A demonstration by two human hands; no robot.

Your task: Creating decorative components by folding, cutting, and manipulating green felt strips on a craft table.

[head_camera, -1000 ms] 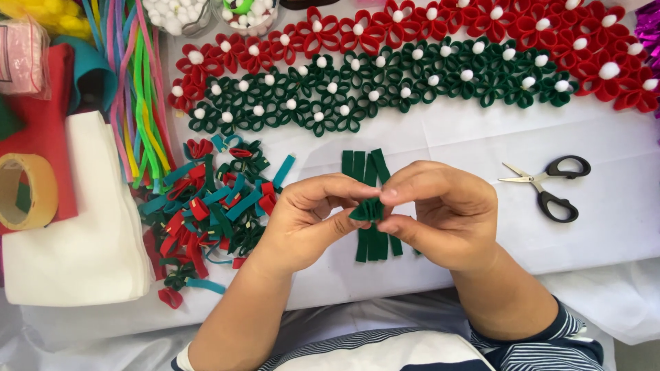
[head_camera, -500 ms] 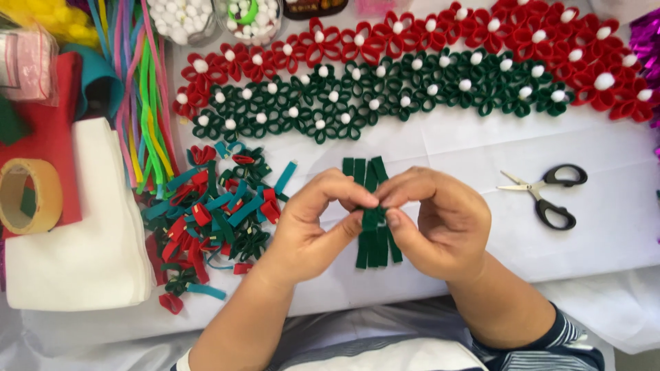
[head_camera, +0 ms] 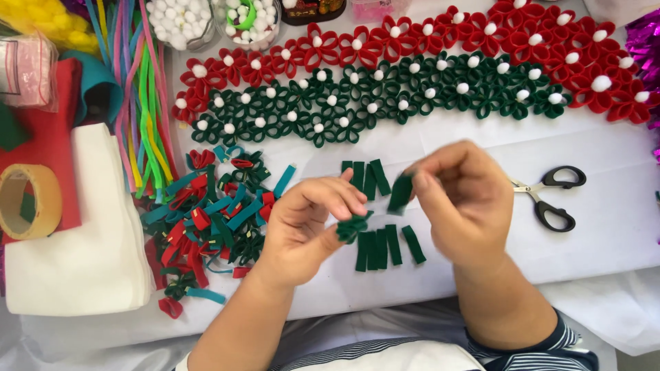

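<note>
At the far left of the bench (head_camera: 619,227) a ring of tan tape (head_camera: 26,201) lies on red felt (head_camera: 51,130), with a soft stack of white felt sheets (head_camera: 82,240) beside it. Fuzzy pipe cleaners (head_camera: 141,103) in green, pink and yellow run down toward a loose heap of red, teal and green felt loops (head_camera: 206,220). The left hand (head_camera: 302,230) is closed, pinching a small dark green folded felt flower piece (head_camera: 354,225) at its fingertips, just above the bench. Flat green felt strips (head_camera: 385,244) lie in a short row below it, with more (head_camera: 364,175) above. The right hand (head_camera: 460,203), blurred, grips one green strip (head_camera: 401,192) between thumb and fingers, near the flower piece but apart from it. Across the top stretch two bands of looped felt flowers, red (head_camera: 481,34) over green (head_camera: 385,89), each with a white pompom centre. Black-handled scissors (head_camera: 550,196) lie shut to the right, on open white cloth with room around them.
</note>
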